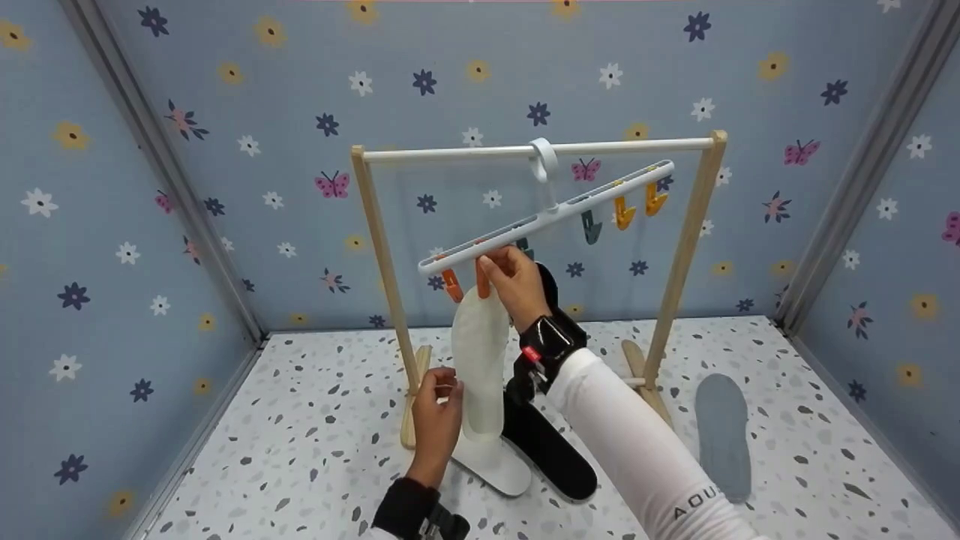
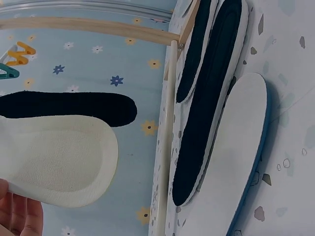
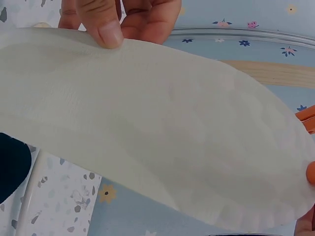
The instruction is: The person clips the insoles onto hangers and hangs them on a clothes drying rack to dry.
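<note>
A cream insole (image 1: 482,367) hangs upright below the left part of a tilted white clip hanger (image 1: 547,217). My right hand (image 1: 519,283) pinches an orange clip (image 1: 482,279) at the insole's top end. Lower down, my left hand (image 1: 437,424) holds the insole's left edge, its thumb (image 3: 109,35) on the near face in the right wrist view. Behind the cream insole, a black insole (image 2: 64,105) hangs, partly hidden. Another orange clip (image 1: 451,286) dangles at the hanger's low end; a green clip (image 1: 592,227) and yellow clips (image 1: 623,214) hang on its right side.
The hanger's hook (image 1: 541,159) sits on the white rod (image 1: 450,154) of a wooden rack (image 1: 679,262). On the speckled table lie a white insole (image 1: 502,471), a black insole (image 1: 551,454) and, to the right, a grey insole (image 1: 724,439). Flowered walls (image 1: 480,97) surround the table.
</note>
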Available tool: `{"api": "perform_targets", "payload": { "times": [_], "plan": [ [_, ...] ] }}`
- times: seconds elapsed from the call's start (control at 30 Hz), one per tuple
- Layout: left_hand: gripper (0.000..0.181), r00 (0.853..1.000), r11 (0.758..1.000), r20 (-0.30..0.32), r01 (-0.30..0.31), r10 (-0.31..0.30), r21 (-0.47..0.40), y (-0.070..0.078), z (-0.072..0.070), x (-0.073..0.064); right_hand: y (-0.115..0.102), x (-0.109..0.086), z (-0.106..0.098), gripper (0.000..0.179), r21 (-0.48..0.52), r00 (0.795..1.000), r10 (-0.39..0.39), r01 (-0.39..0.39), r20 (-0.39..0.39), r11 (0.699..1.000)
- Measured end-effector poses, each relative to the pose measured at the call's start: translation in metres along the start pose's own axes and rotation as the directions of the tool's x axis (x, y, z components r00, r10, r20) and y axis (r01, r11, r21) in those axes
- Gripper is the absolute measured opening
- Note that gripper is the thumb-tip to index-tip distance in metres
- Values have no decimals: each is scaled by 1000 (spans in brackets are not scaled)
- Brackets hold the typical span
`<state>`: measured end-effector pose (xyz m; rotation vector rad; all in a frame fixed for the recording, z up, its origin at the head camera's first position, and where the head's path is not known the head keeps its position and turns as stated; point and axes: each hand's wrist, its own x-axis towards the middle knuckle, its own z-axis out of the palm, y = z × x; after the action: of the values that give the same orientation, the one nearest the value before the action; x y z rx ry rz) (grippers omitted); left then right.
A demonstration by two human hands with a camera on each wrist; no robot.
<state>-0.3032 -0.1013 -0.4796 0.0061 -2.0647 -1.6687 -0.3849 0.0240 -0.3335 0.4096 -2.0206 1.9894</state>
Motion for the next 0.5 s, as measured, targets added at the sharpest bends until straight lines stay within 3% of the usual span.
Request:
{"api": "perform_targets", "payload": {
  "times": [0.5],
  "plan": [
    [12, 1000, 1000, 19, 6, -6, -14, 2, 2, 0, 0, -2, 1, 21, -16, 1000, -13, 13, 0, 1000]
  ]
}}
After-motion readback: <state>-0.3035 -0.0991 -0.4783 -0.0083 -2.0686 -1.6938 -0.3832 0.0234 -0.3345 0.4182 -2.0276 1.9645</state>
